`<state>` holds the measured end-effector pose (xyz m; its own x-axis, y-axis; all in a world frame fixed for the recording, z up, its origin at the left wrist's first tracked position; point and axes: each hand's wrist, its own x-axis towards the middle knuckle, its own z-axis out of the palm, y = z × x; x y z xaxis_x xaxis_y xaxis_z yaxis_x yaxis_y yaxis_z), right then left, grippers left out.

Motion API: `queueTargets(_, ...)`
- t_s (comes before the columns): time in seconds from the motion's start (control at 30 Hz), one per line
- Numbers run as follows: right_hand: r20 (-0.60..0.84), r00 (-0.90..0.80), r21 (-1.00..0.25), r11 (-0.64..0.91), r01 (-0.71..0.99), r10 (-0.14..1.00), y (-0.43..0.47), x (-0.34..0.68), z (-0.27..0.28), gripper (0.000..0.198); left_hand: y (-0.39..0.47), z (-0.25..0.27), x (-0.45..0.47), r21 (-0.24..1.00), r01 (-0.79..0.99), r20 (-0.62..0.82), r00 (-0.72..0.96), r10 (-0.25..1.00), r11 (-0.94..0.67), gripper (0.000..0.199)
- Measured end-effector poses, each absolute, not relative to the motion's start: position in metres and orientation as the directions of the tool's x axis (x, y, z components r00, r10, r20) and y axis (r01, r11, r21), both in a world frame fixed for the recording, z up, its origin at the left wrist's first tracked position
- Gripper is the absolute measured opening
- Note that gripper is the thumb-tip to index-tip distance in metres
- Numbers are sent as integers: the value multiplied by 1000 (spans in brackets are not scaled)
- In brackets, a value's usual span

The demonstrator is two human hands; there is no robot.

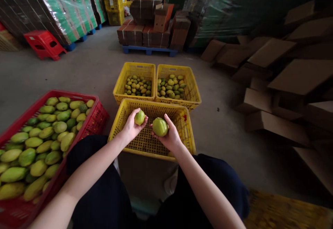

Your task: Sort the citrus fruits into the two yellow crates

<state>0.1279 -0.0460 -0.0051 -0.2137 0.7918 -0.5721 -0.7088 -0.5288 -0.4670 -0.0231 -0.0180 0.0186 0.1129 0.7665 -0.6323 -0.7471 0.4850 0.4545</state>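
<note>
My left hand [133, 126] holds a small green-yellow lemon [139, 117], its fingers curled under and around it. In my right hand [170, 137] lies a larger, lumpier green lemon [160, 127], gripped between thumb and fingers. Both hands are over the near yellow crate [191, 132], whose slotted floor shows between them. A bit of yellow fruit peeks out by its front right wall, mostly hidden behind my right wrist. To my left, a red crate [100, 113] is heaped with green and yellow lemons [53, 132].
Two yellow crates [135, 66] [196, 92] with smaller piles of lemons stand just beyond. Cardboard boxes [275, 118] are strewn on the right. Farther back are a blue pallet [149, 50] of stacked cartons, a red stool [44, 43] and wrapped green stacks [73, 7].
</note>
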Motion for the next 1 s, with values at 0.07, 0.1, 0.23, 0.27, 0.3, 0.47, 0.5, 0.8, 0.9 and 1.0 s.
queueTargets(0.07, -562, -175, -485, -493, -722, 809, -47, 127, 2, 21, -18, 19, -26, 458, -728, -645, 122, 754, 510, 22)
queueTargets(0.1, -559, -153, -491, -474, -731, 815, -47, 128, 4, 18, -19, 18, -26, 455, -722, -654, 126, 746, 521, 25)
queueTargets(0.23, -582, -70, -506, -428, -749, 810, -45, 131, 0, 25, -18, 10, -26, 489, -725, -657, 60, 751, 485, 24)
queueTargets(0.27, -586, -30, -518, -403, -754, 810, -44, 132, -3, 28, -18, 7, -25, 504, -731, -661, 18, 750, 461, 23)
queueTargets(0.3, -586, 8, -531, -376, -759, 810, -43, 132, -7, 29, -18, 4, -24, 513, -738, -667, -20, 745, 439, 22)
queueTargets(0.47, -606, 66, -522, -334, -784, 793, -40, 131, -15, 23, -17, -1, -21, 477, -786, -663, -27, 748, 394, 24)
queueTargets(0.5, -618, 58, -509, -343, -790, 784, -41, 131, -14, 24, -17, 0, -21, 474, -789, -646, -10, 763, 391, 25)
queueTargets(0.8, -500, -34, -441, -289, -850, 865, -44, 133, 2, 40, -18, 14, -21, 512, -776, -599, -16, 801, 367, 13)
queueTargets(0.9, -489, -4, -436, -249, -865, 872, -43, 134, 2, 26, -20, 17, -24, 480, -748, -644, 54, 763, 459, 18)
queueTargets(1.0, -534, 41, -427, -228, -875, 844, -44, 134, 1, 15, -22, 18, -28, 409, -739, -674, 152, 723, 536, 25)
